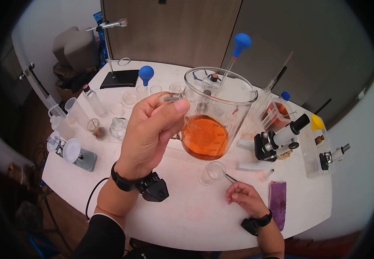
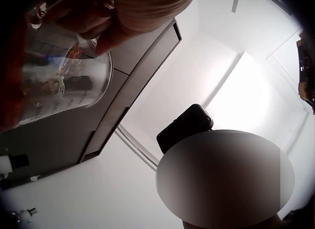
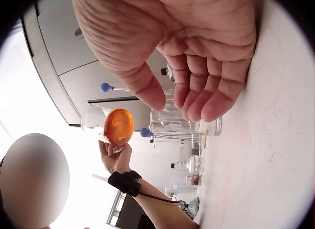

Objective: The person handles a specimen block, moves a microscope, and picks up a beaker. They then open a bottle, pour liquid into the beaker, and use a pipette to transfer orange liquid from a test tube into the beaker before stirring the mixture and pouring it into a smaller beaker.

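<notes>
My left hand [image 1: 150, 127] grips the handle of a large glass beaker [image 1: 242, 103] and holds it raised over the table. Orange liquid [image 1: 206, 138] covers the beaker's lower part, and the printed scale shows on its wall. Below it, the small glass beaker [image 1: 206, 176] stands on the white table. A thin dark rod [image 1: 230, 177] slants out by its rim toward my right hand [image 1: 248, 198]. That hand lies low on the tabletop with fingers loosely bent. In the right wrist view a gap shows between thumb and fingers, and the fingertips overlap the small beaker [image 3: 170, 121].
Right of centre stand a microscope [image 1: 277, 140] and a clear bin [image 1: 312, 166]. A purple cloth [image 1: 277, 203] lies beside my right wrist. Leftward are a balance [image 1: 81, 157], plastic cylinders, a bottle [image 1: 94, 101] and an iron stand [image 1: 120, 78]. Blue-bulbed pipettes [image 1: 242, 42] rise behind the large beaker.
</notes>
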Tool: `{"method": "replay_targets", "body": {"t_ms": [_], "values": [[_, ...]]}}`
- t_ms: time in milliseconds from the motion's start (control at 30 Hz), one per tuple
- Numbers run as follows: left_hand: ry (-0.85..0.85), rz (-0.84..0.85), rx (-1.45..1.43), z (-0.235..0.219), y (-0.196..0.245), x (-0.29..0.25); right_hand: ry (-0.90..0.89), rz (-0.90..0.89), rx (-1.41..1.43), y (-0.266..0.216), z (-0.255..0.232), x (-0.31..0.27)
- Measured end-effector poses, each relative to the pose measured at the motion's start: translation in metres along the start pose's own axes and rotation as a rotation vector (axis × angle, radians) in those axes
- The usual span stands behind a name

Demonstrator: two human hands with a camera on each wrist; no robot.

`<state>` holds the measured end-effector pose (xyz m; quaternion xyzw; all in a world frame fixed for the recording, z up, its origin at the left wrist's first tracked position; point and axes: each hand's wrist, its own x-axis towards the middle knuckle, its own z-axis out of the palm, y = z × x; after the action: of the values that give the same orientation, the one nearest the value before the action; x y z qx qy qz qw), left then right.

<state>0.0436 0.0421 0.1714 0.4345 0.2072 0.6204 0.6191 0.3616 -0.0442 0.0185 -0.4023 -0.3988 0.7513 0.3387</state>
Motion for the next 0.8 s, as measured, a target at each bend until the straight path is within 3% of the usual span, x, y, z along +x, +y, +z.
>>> {"method": "replay_targets", "body": {"t_ms": [800], "values": [[0.004, 0.005, 0.101, 0.0021, -0.0006, -0.0015, -0.003, 0.002, 0.005, -0.001, 0.0004, -0.0003]]}}
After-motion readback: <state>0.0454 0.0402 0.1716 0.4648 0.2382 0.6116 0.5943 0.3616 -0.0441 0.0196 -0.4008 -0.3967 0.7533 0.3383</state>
